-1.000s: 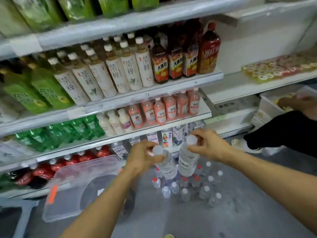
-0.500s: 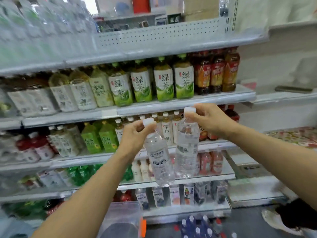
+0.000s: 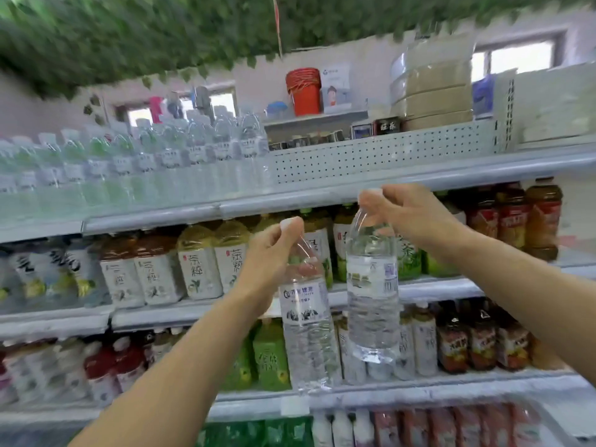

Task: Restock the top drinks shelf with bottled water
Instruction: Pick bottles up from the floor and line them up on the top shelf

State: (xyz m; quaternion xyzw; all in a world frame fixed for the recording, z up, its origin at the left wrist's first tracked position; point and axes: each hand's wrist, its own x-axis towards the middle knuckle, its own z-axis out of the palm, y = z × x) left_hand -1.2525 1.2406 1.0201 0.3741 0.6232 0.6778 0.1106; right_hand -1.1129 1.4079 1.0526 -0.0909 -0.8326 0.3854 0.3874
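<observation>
Water bottles (image 3: 306, 317) hang pinched by their necks in left hand (image 3: 267, 253) and right hand (image 3: 409, 214), just below the top shelf (image 3: 290, 199); next move likely lifts both over its lip beside the stocked row (image 3: 161, 162).

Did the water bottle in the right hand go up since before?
Yes, up. The water bottle was low by the floor bottles; now its cap reaches the top shelf's front edge, pinched by the right hand.

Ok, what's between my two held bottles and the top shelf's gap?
Head view: only the shelf's front rail. Right of the water row, that stretch is bare.
</observation>
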